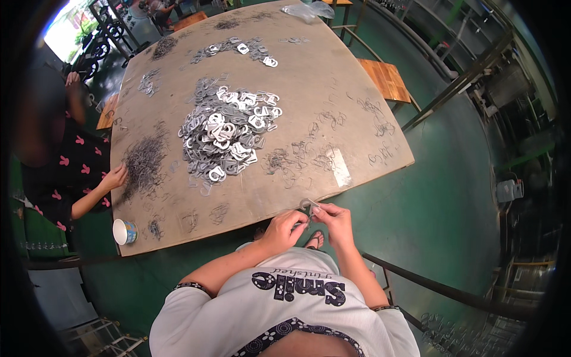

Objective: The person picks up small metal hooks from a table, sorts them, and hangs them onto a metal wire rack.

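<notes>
At the near edge of the table (262,199), my two hands meet fingertip to fingertip. My right hand (334,222) pinches a flat grey metal piece with a round opening (306,203). My left hand (284,231) is closed just beside it, its fingertips pressed on something too small to make out. Beyond my hands rises a heap of similar silvery metal pieces (223,134). Thin dark wire clips (285,157) lie tangled to the right of that heap, next to a pale strip (340,168) on the tabletop.
A co-worker's hand (116,177) touches a dark pile of wire clips (144,160) at the left. A paper cup (124,232) stands at the near left corner. More metal pieces (238,49) lie farther back. A wooden stool (383,79) stands by the right side; a plastic bag (308,11) lies at the far edge.
</notes>
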Motion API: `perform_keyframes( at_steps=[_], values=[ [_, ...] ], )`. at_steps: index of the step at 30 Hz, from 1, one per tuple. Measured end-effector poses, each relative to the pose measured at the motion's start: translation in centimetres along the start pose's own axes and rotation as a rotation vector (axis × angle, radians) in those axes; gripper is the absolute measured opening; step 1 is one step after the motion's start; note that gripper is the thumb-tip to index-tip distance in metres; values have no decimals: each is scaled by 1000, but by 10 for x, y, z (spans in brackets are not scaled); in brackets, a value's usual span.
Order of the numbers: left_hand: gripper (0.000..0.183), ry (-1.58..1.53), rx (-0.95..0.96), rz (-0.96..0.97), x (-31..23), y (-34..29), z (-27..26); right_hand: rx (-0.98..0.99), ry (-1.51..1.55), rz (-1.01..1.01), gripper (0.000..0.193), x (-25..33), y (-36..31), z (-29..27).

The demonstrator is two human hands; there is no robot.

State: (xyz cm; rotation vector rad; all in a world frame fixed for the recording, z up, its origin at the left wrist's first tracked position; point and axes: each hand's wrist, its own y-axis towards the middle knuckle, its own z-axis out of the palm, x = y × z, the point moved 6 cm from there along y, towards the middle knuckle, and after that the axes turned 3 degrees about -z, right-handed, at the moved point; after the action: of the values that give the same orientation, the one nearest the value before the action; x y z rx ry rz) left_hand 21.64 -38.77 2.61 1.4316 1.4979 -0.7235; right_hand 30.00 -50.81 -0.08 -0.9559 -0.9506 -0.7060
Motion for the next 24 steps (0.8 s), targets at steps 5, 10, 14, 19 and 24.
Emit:
perform_keyframes(
  at_steps=[5, 10, 14, 19, 24],
  values=[
    [12, 67, 16, 82, -3, 8, 9, -23, 1, -42, 15, 3, -5, -10],
    [12, 42, 25, 80, -4, 13, 12, -49, -47, -27, 14, 6, -8, -14],
    [10, 60, 65, 76, 3, 15, 16, -62, -44, -110, 12, 7, -12, -15],
    [6, 56, 139, 119, 12, 31, 8, -69, -94, -221, 10, 3, -17, -21],
    [7, 628, -20, 104, 44, 65, -5, -94, -227, -318, 11, 5, -17, -30]
  ],
)
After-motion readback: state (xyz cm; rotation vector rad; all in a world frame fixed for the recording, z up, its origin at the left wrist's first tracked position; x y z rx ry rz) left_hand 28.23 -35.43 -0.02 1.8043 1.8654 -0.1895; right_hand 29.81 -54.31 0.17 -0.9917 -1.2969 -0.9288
